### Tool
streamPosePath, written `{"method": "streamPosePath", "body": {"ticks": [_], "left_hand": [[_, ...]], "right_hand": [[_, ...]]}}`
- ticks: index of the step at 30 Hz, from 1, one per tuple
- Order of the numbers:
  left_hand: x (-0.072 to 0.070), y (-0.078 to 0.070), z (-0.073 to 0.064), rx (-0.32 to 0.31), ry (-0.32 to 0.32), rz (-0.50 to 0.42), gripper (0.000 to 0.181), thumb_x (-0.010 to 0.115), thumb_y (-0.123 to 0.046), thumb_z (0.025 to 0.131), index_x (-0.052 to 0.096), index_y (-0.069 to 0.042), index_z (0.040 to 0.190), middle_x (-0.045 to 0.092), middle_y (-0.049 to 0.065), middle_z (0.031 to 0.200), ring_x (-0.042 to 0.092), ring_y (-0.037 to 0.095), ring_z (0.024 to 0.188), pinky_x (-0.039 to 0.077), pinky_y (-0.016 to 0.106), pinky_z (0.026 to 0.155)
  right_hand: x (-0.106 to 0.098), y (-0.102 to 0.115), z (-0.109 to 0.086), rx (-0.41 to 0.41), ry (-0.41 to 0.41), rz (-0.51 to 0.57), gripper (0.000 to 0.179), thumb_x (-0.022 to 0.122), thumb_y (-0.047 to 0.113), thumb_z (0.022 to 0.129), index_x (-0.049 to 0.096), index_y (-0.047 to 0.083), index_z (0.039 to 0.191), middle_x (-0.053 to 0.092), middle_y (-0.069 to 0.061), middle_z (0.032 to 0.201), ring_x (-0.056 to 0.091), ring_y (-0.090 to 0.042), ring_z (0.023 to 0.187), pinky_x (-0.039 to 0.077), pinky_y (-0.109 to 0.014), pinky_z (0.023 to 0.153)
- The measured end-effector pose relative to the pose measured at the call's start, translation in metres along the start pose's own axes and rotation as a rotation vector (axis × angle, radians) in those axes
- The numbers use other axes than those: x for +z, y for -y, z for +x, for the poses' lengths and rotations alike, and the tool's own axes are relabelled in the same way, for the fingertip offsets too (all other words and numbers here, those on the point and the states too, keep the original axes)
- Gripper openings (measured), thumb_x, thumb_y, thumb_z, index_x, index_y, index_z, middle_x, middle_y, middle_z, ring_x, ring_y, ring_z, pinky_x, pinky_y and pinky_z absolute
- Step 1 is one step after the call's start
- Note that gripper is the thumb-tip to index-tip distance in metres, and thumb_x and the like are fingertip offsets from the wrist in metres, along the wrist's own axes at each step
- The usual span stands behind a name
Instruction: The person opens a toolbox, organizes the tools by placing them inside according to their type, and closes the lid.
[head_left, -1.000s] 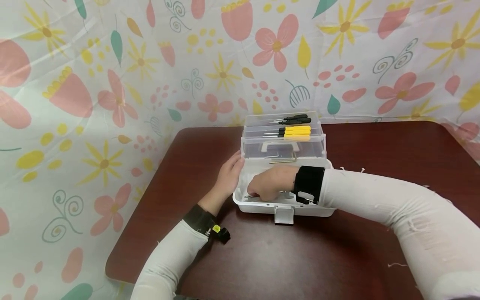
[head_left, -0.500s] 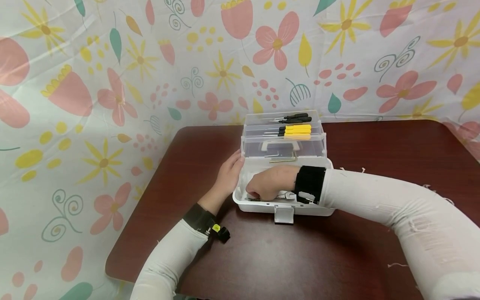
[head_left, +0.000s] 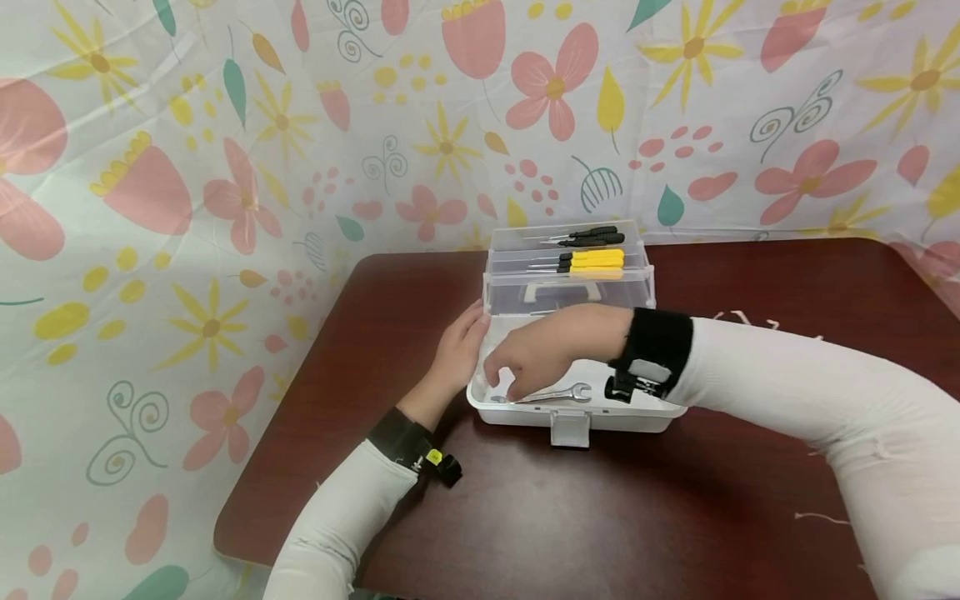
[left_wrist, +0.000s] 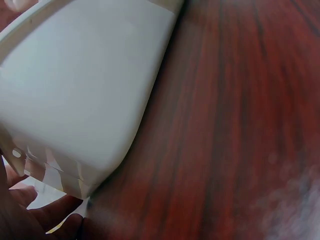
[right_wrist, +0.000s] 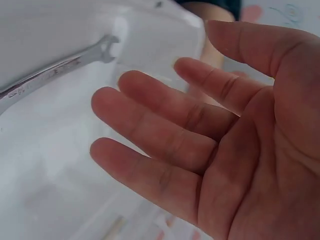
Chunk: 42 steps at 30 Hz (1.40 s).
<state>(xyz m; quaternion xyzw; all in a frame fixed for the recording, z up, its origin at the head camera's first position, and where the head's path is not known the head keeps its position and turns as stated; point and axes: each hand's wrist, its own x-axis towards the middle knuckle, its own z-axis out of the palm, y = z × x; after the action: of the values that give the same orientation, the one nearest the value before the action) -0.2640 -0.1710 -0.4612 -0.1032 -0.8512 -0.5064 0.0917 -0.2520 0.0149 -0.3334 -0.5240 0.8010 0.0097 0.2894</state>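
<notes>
A silver open-end wrench [head_left: 551,395] lies along the front of the white toolbox [head_left: 615,422], on its floor. My right hand [head_left: 534,354] is over the left part of the box, fingers spread and relaxed, close above the wrench's left end. In the right wrist view, nothing is in the right hand [right_wrist: 215,130], and the wrench [right_wrist: 60,67] lies beyond the fingertips. My left hand [head_left: 457,346] rests against the box's left side near the back corner. In the left wrist view, its fingers [left_wrist: 55,212] touch the toolbox [left_wrist: 85,80] around that corner.
Clear upper trays [head_left: 568,292] stand raised behind the box. They bear yellow-handled screwdrivers [head_left: 596,260] and black-handled screwdrivers [head_left: 596,239]. A latch [head_left: 570,429] hangs at the box front. The dark red-brown table [head_left: 525,517] meets a floral cloth backdrop [head_left: 442,108].
My right hand has risen and its curled fingers have loosened, baring more of the wrench in the box. The right forearm has shifted right. My left hand has stayed put.
</notes>
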Motion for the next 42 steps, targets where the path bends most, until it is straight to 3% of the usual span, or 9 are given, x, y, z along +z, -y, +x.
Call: {"method": "streamPosePath", "body": {"ticks": [5, 12, 17, 21, 25, 29, 36, 42], "left_hand": [[0.002, 0.0, 0.001, -0.012, 0.009, -0.001, 0.054, 0.04, -0.045, 0.109, 0.061, -0.008, 0.142, 0.042, 0.006, 0.165, 0.036, 0.023, 0.155, 0.027, 0.047, 0.128], [0.0, -0.002, -0.001, -0.04, 0.009, 0.015, 0.055, 0.04, -0.044, 0.109, 0.058, -0.008, 0.146, 0.041, 0.004, 0.165, 0.035, 0.024, 0.155, 0.027, 0.047, 0.129], [0.0, -0.001, 0.001, -0.046, 0.002, -0.002, 0.055, 0.04, -0.046, 0.109, 0.058, -0.009, 0.146, 0.041, 0.001, 0.166, 0.034, 0.022, 0.156, 0.026, 0.046, 0.129], [0.001, 0.0, 0.002, -0.05, 0.005, -0.012, 0.057, 0.04, -0.046, 0.108, 0.058, -0.007, 0.145, 0.04, 0.001, 0.166, 0.034, 0.022, 0.156, 0.025, 0.047, 0.129], [0.003, 0.0, 0.002, -0.043, -0.002, -0.025, 0.055, 0.041, -0.044, 0.108, 0.059, -0.006, 0.144, 0.04, 0.006, 0.166, 0.034, 0.023, 0.156, 0.025, 0.048, 0.129], [0.004, 0.0, 0.002, -0.041, 0.005, -0.025, 0.055, 0.04, -0.044, 0.109, 0.058, -0.006, 0.145, 0.039, 0.008, 0.166, 0.033, 0.023, 0.156, 0.024, 0.049, 0.13], [0.002, -0.002, 0.001, -0.053, 0.003, -0.013, 0.055, 0.039, -0.045, 0.109, 0.058, -0.008, 0.145, 0.041, 0.0, 0.166, 0.034, 0.022, 0.156, 0.024, 0.048, 0.13], [0.003, 0.0, 0.001, -0.059, 0.005, -0.003, 0.055, 0.039, -0.045, 0.109, 0.058, -0.009, 0.145, 0.041, -0.001, 0.166, 0.034, 0.021, 0.156, 0.024, 0.045, 0.13]], "right_hand": [[0.004, -0.009, -0.042, -0.029, -0.146, 0.072, 0.031, 0.061, 0.033, 0.101, 0.062, 0.024, 0.13, 0.071, 0.007, 0.1, 0.065, -0.008, 0.09, 0.056, -0.033, 0.085], [0.03, -0.038, -0.114, -0.037, -0.502, 0.23, 0.029, 0.065, 0.029, 0.102, 0.063, 0.024, 0.13, 0.073, 0.011, 0.103, 0.068, -0.003, 0.095, 0.06, -0.03, 0.088], [0.055, -0.069, -0.165, 0.103, -0.766, 0.26, 0.03, 0.069, 0.023, 0.099, 0.065, 0.033, 0.127, 0.071, 0.016, 0.103, 0.065, -0.002, 0.085, 0.055, -0.022, 0.075], [0.078, -0.104, -0.196, 0.31, -0.879, 0.25, 0.029, 0.071, 0.022, 0.098, 0.066, 0.034, 0.123, 0.073, 0.015, 0.1, 0.063, -0.001, 0.087, 0.049, -0.019, 0.073], [0.101, -0.145, -0.221, 0.501, -0.889, 0.292, 0.028, 0.073, 0.029, 0.096, 0.068, 0.026, 0.124, 0.075, 0.008, 0.101, 0.061, 0.004, 0.087, 0.044, -0.014, 0.072], [0.119, -0.177, -0.237, 0.604, -0.841, 0.339, 0.036, 0.077, 0.032, 0.093, 0.069, 0.015, 0.123, 0.075, -0.002, 0.103, 0.057, 0.008, 0.083, 0.045, -0.016, 0.068], [0.137, -0.192, -0.228, 0.622, -0.671, 0.326, 0.037, 0.083, 0.032, 0.086, 0.074, 0.009, 0.113, 0.074, -0.001, 0.098, 0.057, 0.001, 0.078, 0.051, -0.024, 0.069], [0.149, -0.19, -0.215, 0.605, -0.584, 0.433, 0.036, 0.086, 0.029, 0.081, 0.072, 0.006, 0.105, 0.069, -0.001, 0.087, 0.056, -0.007, 0.073, 0.049, -0.026, 0.064]]}}
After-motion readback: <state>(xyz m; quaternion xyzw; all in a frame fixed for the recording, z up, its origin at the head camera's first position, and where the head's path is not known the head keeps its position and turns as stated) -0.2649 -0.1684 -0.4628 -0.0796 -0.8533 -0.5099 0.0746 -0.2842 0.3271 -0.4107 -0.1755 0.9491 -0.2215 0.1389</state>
